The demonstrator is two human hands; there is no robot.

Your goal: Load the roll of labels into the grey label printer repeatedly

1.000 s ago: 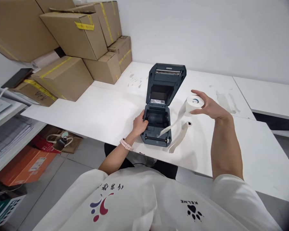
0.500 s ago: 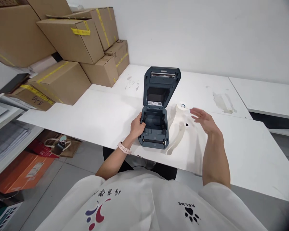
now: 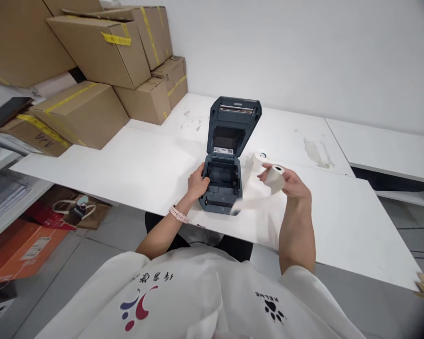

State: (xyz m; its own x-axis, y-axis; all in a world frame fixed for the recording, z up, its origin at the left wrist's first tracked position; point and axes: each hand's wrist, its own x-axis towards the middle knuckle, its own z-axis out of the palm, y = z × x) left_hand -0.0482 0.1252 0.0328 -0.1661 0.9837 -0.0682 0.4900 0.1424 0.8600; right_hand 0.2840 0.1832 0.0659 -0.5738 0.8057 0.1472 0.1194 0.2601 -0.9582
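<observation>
A dark grey label printer [image 3: 222, 175] stands on the white table with its lid [image 3: 235, 123] swung up, showing a hollow bay inside. My left hand [image 3: 198, 182] grips the printer's left side, thumb over the rim. To the printer's right, my right hand [image 3: 292, 181] holds a small roll of white label paper [image 3: 276, 180] above the table. A loose strip of paper, blurred by motion, trails from that roll toward the printer's front right corner. Behind it, a second white roll [image 3: 260, 156] with a bluish core rests on the table.
Cardboard boxes [image 3: 92, 113] with yellow tape are stacked on the table's left part, against the wall. Below left, a shelf [image 3: 38, 193] holds papers, with an orange box [image 3: 24, 249] and a bag near the floor. A gap separates the table from a white surface [image 3: 392, 146] at right.
My right hand, empty before, has closed on the small paper roll and raised it off the table, moving left toward the printer. My left hand keeps its grip. The view has shifted slightly.
</observation>
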